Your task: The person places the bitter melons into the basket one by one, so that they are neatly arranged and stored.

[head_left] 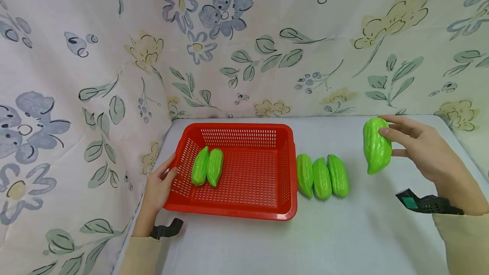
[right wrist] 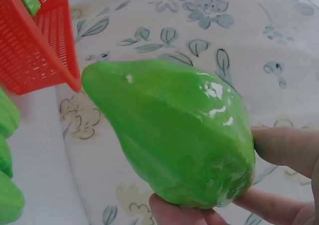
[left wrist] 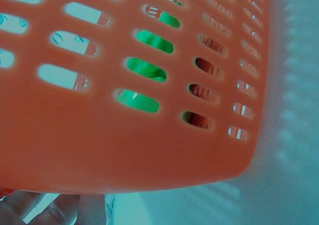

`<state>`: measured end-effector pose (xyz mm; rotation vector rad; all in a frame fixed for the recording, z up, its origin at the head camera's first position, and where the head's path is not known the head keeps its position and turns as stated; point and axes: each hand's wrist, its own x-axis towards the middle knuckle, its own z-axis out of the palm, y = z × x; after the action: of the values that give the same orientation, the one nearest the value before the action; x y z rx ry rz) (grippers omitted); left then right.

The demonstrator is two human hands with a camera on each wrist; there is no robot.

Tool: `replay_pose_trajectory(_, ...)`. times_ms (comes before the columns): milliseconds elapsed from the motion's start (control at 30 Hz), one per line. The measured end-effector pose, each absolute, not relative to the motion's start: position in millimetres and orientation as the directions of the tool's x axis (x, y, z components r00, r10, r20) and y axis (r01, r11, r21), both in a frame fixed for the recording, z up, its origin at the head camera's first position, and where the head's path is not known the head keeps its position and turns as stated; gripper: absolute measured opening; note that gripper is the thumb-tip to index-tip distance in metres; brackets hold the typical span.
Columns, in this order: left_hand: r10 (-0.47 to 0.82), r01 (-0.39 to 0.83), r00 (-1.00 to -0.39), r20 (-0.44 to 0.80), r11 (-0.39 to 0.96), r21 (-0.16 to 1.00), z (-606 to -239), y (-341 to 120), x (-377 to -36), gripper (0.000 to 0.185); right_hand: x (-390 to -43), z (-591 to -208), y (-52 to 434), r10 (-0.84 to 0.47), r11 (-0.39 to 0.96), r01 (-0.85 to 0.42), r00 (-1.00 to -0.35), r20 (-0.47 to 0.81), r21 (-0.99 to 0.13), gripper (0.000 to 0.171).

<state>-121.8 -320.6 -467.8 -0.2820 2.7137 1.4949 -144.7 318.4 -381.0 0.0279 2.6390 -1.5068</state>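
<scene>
A glossy green ridged gourd (head_left: 376,145) with a pointed end is pinched between the thumb and fingers of my right hand (head_left: 424,147), raised above the table at the right. The right wrist view shows this gourd (right wrist: 174,130) large, its narrow tip towards the upper left. My left hand (head_left: 158,183) holds the left rim of a red plastic basket (head_left: 244,211); its fingers (left wrist: 92,207) show at the basket's edge in the left wrist view. Two similar gourds (head_left: 215,166) lie side by side in the basket's left part. Three more gourds (head_left: 322,177) lie in a row right of the basket.
The basket stands on a white table (head_left: 244,245), near its back edge. A flower-patterned cloth (head_left: 267,46) hangs behind the table and along its left side. Dark bands with small devices (head_left: 428,203) are on both wrists.
</scene>
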Motion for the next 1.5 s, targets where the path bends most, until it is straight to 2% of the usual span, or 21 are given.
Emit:
replay_pose_trajectory(333, -0.143, -0.166, -0.984, -0.106, 0.517, 0.840, -469.2, -320.9, -123.7, 0.053, -148.5, -383.1, 305.1, -0.079, 0.449, 0.034, -0.994, -0.078, -0.893, 0.046)
replay_pose_trajectory(533, -0.138, -0.167, -0.984, -0.111, 0.509, 0.844, -470.9, -322.2, -123.5, 0.053, -157.1, -385.4, 268.0, -0.095, 0.421, 0.069, -0.988, -0.120, -0.904, 0.061)
replay_pose_trajectory(667, -0.142, -0.176, -0.983, -0.120, 0.508, 0.843, -469.8, -321.6, -124.2, 0.053, -167.0, -385.4, 239.9, -0.140, 0.364, 0.073, -0.981, -0.132, -0.929, 0.064)
replay_pose_trajectory(1333, -0.147, -0.188, -0.981, -0.131, 0.508, 0.840, -467.9, -320.4, -122.8, 0.053, -198.3, -391.2, 128.4, -0.259, 0.216, 0.092, -0.954, -0.148, -0.972, 0.058)
replay_pose_trajectory(1500, -0.143, -0.156, -0.985, -0.096, 0.511, 0.845, -468.6, -321.0, -124.2, 0.052, -202.4, -390.9, 102.8, -0.286, 0.156, 0.113, -0.946, -0.154, -0.981, 0.058)
